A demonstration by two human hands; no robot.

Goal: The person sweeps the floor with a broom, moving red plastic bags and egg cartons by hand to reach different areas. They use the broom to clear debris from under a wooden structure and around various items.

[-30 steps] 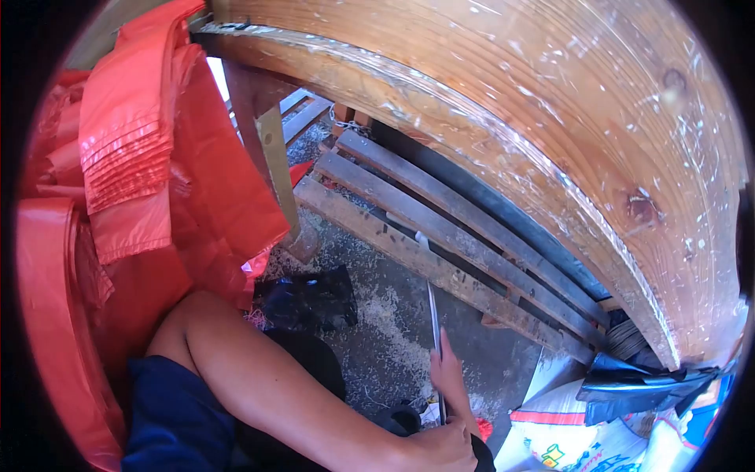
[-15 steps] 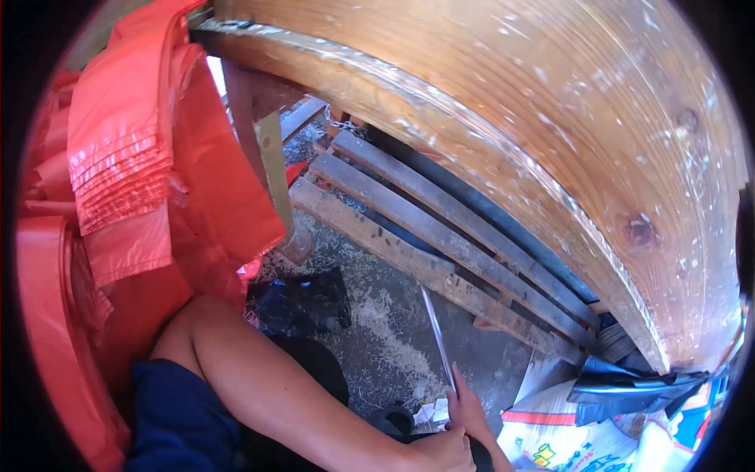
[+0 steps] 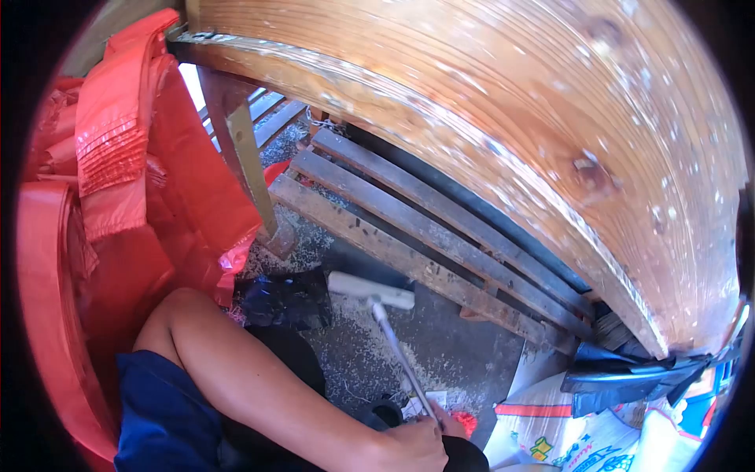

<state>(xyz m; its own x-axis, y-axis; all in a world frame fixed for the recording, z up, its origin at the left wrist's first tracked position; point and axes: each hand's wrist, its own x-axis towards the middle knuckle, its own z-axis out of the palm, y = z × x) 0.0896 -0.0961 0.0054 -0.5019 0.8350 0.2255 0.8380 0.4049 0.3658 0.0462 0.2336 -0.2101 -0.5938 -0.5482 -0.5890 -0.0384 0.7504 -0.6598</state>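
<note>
Left hand [image 3: 417,447]: clenches into a fist at the near end of a long-handled floor tool [image 3: 399,352], no gap showing between fingers and palm. Right hand [image 3: 451,425]: also closes on the pole, just beyond the left, largely hidden behind it; cannot tell finger by finger. From the fists, slants up and leftward along a metallic pole to a pale crosswise head [image 3: 350,286], blurred; cannot tell whether broom or squeegee. Places tool over the grey floor [image 3: 487,362], between the hands and the wooden pallet [image 3: 409,230], head just beside a crumpled black plastic sheet [image 3: 283,303]. Around the head, pale bits scattered across the floor.

Bare left forearm [image 3: 275,385]: crosses from lower left toward the pole, elbow bent, navy sleeve [image 3: 165,417] behind it. Close by the fists: white paper scrap [image 3: 410,408], a small red tangle [image 3: 465,423], a dark round object [image 3: 385,411], too unclear to name.

Left side: thick layers of red plastic bags [image 3: 118,149], folded and hanging, next to a wooden leg [image 3: 252,149]. Above: knotty wooden tabletop [image 3: 503,79], flecked white, spanning the upper right and overhanging part of the pallet. Lower right: white printed sack [image 3: 543,429] with a red stripe, black plastic [image 3: 629,385] draped on it.
</note>
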